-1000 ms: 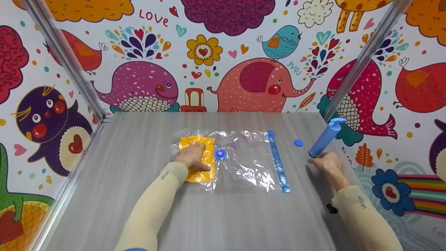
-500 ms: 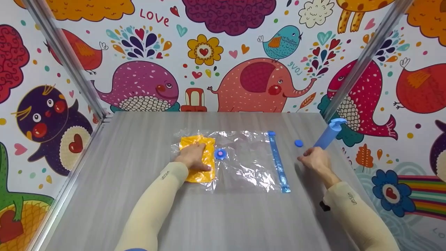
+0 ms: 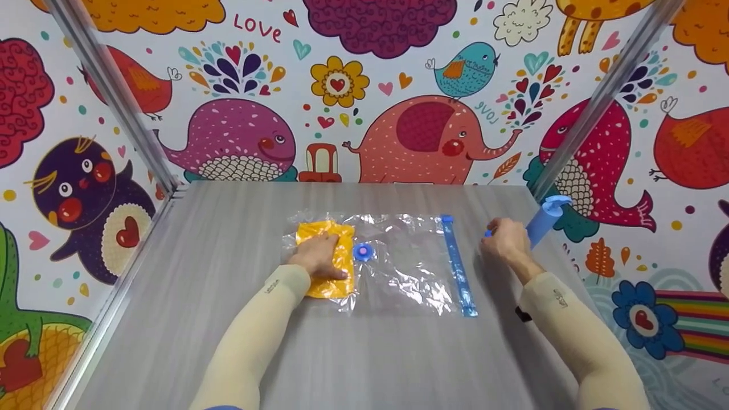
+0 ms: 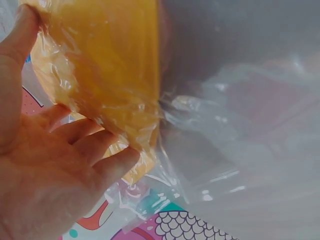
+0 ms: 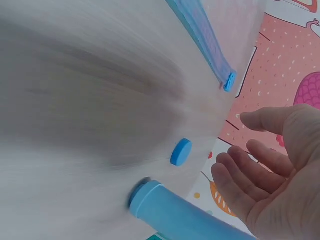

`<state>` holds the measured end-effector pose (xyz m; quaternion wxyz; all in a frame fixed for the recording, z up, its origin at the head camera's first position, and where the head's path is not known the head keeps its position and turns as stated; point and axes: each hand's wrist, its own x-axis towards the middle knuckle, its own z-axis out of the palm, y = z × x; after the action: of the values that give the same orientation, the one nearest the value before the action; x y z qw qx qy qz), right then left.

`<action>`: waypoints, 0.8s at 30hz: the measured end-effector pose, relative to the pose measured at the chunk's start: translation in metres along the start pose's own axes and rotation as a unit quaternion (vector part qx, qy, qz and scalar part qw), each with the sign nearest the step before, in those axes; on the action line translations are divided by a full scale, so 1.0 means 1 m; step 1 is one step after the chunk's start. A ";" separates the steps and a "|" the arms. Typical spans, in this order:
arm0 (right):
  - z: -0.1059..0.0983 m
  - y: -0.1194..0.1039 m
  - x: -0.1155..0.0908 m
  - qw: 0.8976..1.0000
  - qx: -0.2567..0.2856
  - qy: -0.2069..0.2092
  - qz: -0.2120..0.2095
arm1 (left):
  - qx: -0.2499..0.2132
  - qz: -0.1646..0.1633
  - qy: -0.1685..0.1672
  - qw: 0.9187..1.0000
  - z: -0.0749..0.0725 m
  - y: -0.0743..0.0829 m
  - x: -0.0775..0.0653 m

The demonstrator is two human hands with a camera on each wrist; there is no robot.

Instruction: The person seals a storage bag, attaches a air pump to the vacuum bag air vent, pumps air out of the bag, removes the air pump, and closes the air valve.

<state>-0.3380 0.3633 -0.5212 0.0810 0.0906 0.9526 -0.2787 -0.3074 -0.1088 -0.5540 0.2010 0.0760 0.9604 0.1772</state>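
A clear plastic vacuum bag [image 3: 404, 273] lies flat on the table, with a folded yellow item [image 3: 310, 229] inside its left end. Over that item rests my left hand [image 3: 319, 256], fingers spread on the plastic; in the left wrist view its fingertips touch the yellow part. Beside the yellow item sits a blue round valve [image 3: 363, 251] with a pink centre. My right hand [image 3: 508, 242] hovers near a small blue cap [image 5: 181, 152], holding nothing, its fingers loosely bent. A blue hand pump [image 3: 544, 224] stands upright just right of that hand, partly hidden by it.
A blue zip strip [image 3: 458, 267] with a slider [image 5: 229, 81] at its far end closes off the bag's right side. Metal frame posts [image 3: 125, 108] and cartoon-printed walls [image 3: 387, 74] bound the grey table [image 3: 364, 359].
My right hand has moved left and away from me, from the pump's base to over the blue cap. The left hand stays on the yellow item. The head view has shifted slightly.
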 end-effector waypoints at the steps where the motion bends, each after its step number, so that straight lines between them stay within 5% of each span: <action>1: 0.000 -0.001 0.002 1.000 -0.003 0.000 -0.001 | 0.000 0.001 0.000 1.000 0.000 0.000 0.000; 9: 0.006 -0.008 0.027 0.999 -0.029 -0.006 -0.015 | -0.006 -0.007 -0.003 1.000 0.000 0.000 0.000; 16: 0.017 -0.003 0.049 0.983 -0.168 0.013 -0.079 | 0.027 0.000 0.001 1.000 0.003 0.000 0.003; 24: 0.021 0.002 0.059 0.975 -0.214 -0.026 -0.055 | 0.001 -0.019 0.001 1.000 0.003 0.002 0.002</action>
<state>-0.3928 0.3608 -0.5520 0.1075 0.0112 0.9914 -0.0744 -0.3084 -0.1058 -0.5567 0.2034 0.0574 0.9622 0.1719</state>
